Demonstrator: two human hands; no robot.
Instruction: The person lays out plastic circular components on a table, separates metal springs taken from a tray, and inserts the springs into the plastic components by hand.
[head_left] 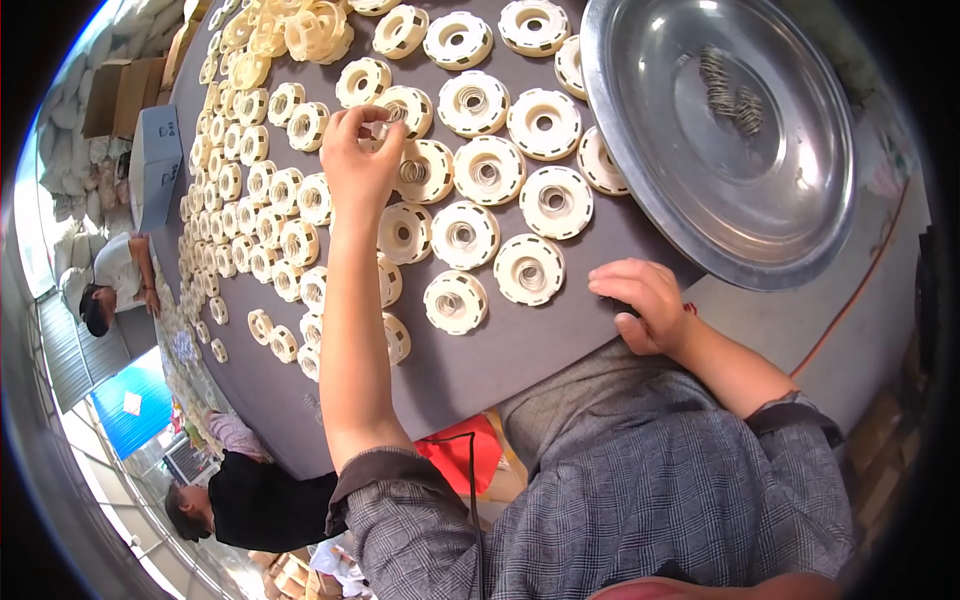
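Observation:
My left hand (362,152) reaches over the table, its thumb and fingertips pinched on a small wire coil spring (394,117) above a cream plastic ring (414,100). Close to that hand lies another ring with a spring (424,171) in its centre. At the table's near edge, my right hand (648,303) rests with its fingers loosely stretched and the thumb apart; nothing shows in it. The nearest part to it is a cream ring (529,270) with a spring inside. Several similar notched rings hold springs; some, like one ring (544,125), show only a bare hole.
A large shiny metal basin (720,225) at the right holds a small heap of springs (728,92). Cream plastic parts (300,28) are piled at the far left of the grey table (455,375). Two other people sit along the left side, near a grey box (158,165).

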